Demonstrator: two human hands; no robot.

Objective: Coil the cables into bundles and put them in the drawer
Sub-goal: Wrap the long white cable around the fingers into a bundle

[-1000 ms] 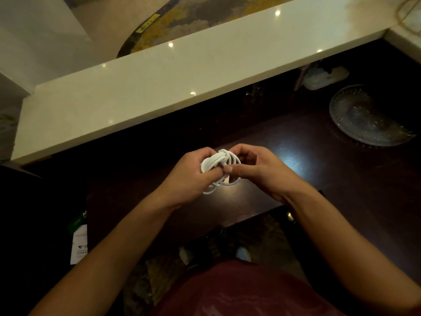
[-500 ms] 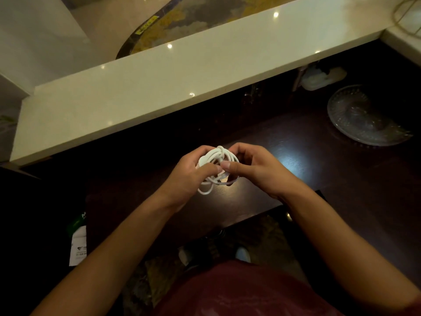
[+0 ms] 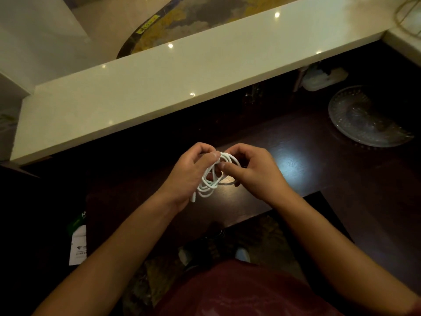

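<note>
A white cable (image 3: 210, 179), wound into a small loose coil, hangs between both hands above the dark wooden desk (image 3: 296, 160). My left hand (image 3: 189, 176) grips the coil's upper left side with curled fingers, and a white plug end sticks out below its palm. My right hand (image 3: 252, 172) pinches the coil's top right with thumb and fingers. The loops sag downward between the hands. No drawer shows in this view.
A pale stone counter (image 3: 159, 76) runs across behind the desk. A clear glass plate (image 3: 364, 119) lies at the right, with a white power strip (image 3: 323, 78) beyond it. A white paper packet (image 3: 78, 245) sits low at the left. My feet show under the desk edge.
The tight coil has loosened: its loops now hang lower between the hands and a plug end has come free below my left palm. Both hands stay in place.
</note>
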